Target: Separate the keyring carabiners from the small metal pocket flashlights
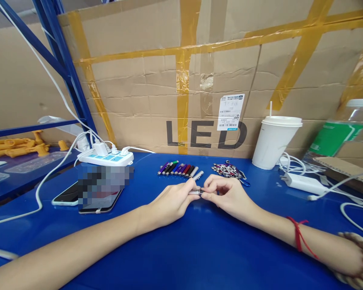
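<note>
Over the middle of the blue table, my left hand (177,201) pinches a small silver cylinder (195,192) that looks like a mini keychain flashlight. The fingertips of my right hand (226,197) are closed at its dark right end, and they cover what is there. Just beyond my left hand lies a row of similar small tubes (180,169) in purple, black, red and silver, with one green end. A heap of metal key clasps and rings (228,170) in mixed colours rests behind my right hand.
Two phones (101,203) lie to the left, below a white power strip (107,158) with plugs and cables. At the right stand a white lidded cup (275,141) with a straw and a green-labelled bottle (335,135), near a white charger (305,183). A large cardboard box (139,92) closes off the back.
</note>
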{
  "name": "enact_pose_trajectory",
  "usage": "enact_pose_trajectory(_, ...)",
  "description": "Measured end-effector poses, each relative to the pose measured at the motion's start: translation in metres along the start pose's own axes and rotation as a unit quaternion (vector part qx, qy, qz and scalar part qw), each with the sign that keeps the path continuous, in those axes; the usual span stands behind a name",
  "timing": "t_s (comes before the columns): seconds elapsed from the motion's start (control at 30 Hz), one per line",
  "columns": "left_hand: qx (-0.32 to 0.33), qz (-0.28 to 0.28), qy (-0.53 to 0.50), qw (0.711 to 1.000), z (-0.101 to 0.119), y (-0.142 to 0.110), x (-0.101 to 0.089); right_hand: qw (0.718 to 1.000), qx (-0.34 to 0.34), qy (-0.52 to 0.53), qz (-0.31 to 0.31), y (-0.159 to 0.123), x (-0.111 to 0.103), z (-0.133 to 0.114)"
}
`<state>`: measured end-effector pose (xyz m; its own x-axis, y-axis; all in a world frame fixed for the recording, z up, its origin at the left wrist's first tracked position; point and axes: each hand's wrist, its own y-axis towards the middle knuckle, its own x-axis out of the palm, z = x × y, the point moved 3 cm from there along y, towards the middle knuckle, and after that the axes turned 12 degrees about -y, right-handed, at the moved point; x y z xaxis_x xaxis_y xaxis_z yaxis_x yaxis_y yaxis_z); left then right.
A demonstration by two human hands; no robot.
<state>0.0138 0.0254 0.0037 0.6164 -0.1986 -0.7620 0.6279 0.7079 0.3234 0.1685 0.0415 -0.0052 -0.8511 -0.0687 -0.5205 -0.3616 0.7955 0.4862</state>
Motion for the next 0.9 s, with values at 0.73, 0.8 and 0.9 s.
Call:
enact_pose_trajectory(0.73,0.000,0.022,0.019,1.000,0.0044,0.0060,-0.0029,0.991,0.123,0.034,-0.045,0.0029,0.0016,0.0020)
enact_pose_trajectory(0.8,-0.003,0.029,0.024,0.999,0.0047,0.0063,-0.0028,0.991,0.123,0.024,-0.040,0.0029,0.0010,0.0028)
enact_pose_trajectory(0.9,-0.011,0.044,0.022,0.999,0.0042,0.0065,-0.0031,0.993,0.113,0.016,-0.015,0.0032,-0.0010,0.0038)
